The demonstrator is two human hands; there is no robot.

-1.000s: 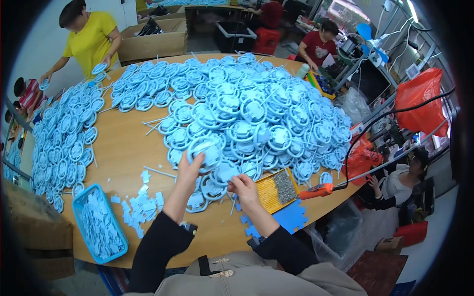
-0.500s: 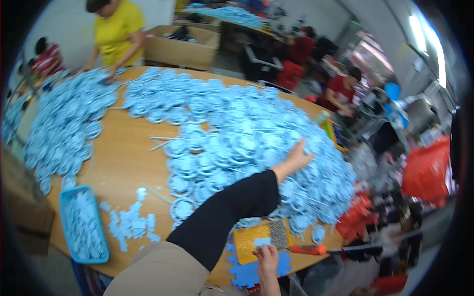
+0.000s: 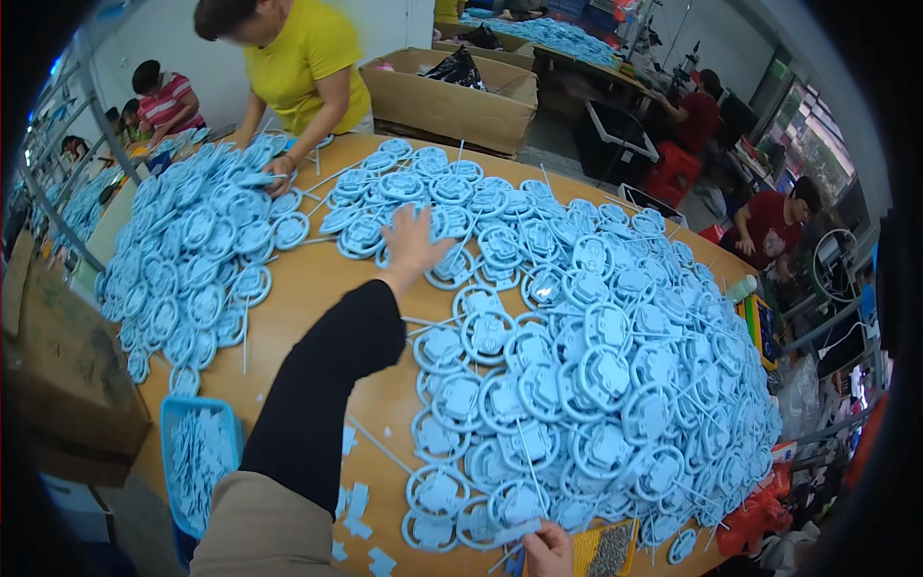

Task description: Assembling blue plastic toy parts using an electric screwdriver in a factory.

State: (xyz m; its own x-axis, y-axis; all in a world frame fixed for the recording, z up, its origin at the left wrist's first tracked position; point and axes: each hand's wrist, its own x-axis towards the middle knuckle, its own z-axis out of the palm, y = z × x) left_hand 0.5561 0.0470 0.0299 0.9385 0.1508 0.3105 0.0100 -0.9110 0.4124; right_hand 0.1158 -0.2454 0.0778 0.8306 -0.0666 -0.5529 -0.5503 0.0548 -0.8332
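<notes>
My left hand (image 3: 413,248), fingers spread, reaches over the far part of a broad heap of light blue round plastic pieces (image 3: 606,375). Each piece has a ring-shaped rim, and thin rods stick out among them. The hand touches or hovers just above the pieces; nothing shows gripped in it. At the bottom edge, my right hand (image 3: 548,555) pinches a small flat light blue plate (image 3: 517,532) between thumb and fingers. Beside it sits a yellow tray (image 3: 585,550) with small grey metal parts (image 3: 610,552), partly cut off by the picture's edge.
A blue basket (image 3: 235,423) of flat pieces stands at the left, with loose flat pieces (image 3: 358,502) nearby on the wooden table (image 3: 322,279). Across the table, a person in yellow (image 3: 308,72) handles another heap (image 3: 192,255). Behind stands a cardboard box (image 3: 452,106).
My left hand has swung left and away, from the heap's right side to its far left part. The view has shifted too. My right hand still holds the small plate.
</notes>
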